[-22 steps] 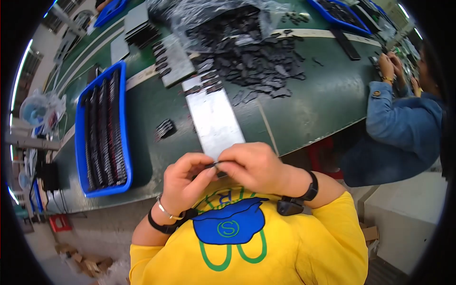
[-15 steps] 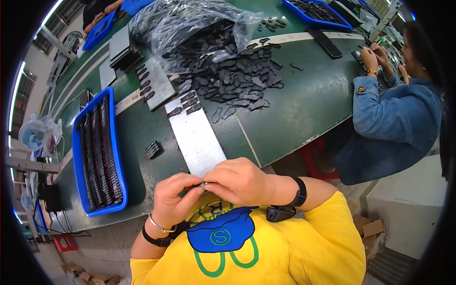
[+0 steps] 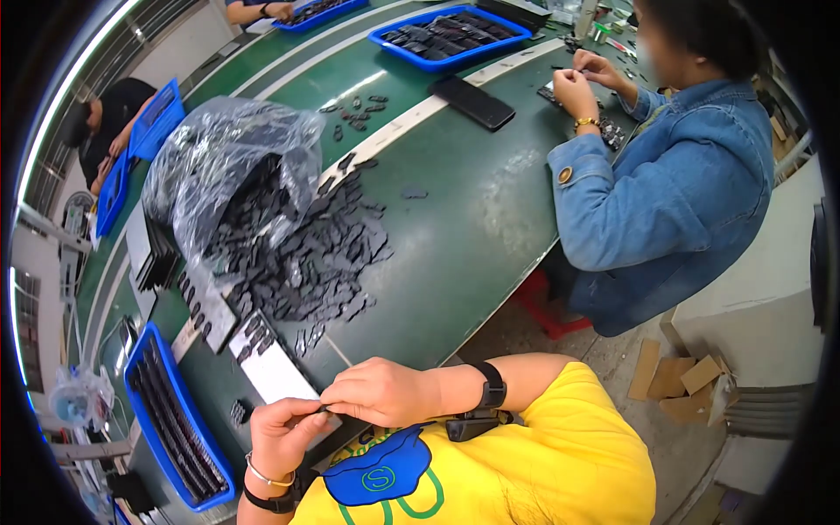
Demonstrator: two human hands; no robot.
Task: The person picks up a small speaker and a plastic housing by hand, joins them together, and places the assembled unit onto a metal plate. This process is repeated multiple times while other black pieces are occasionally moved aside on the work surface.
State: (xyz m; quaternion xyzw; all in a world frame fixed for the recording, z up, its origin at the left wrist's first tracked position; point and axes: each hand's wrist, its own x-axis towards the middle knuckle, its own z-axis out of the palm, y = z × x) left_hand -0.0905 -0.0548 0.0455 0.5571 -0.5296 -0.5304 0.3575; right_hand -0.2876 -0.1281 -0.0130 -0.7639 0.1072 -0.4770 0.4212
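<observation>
My left hand [image 3: 284, 435] and my right hand [image 3: 378, 390] meet over the near end of a white plate [image 3: 273, 374]. Their fingertips pinch a small dark part [image 3: 323, 409] between them, mostly covered by the fingers. On the plate's far end lie several small black pieces [image 3: 256, 336] with reddish bits. Beside it is a grey plate [image 3: 207, 308] with a row of black pieces along its left edge. Beyond them spreads a heap of flat black pieces [image 3: 306, 271], spilling from a clear plastic bag [image 3: 241, 140]. A small cluster of dark parts [image 3: 241, 411] sits left of the white plate.
A blue tray [image 3: 140, 350] holding rows of dark parts stands at the left. Rightward, a co-worker in a denim jacket [image 3: 665, 192] handles small parts. A black slab [image 3: 472, 102] and another filled blue tray [image 3: 374, 37] lie farther off. Torn cardboard [image 3: 674, 374] is on the floor.
The view has swung to the right, so the table's things sit lower and farther left in the picture. Both hands keep pinching the small part.
</observation>
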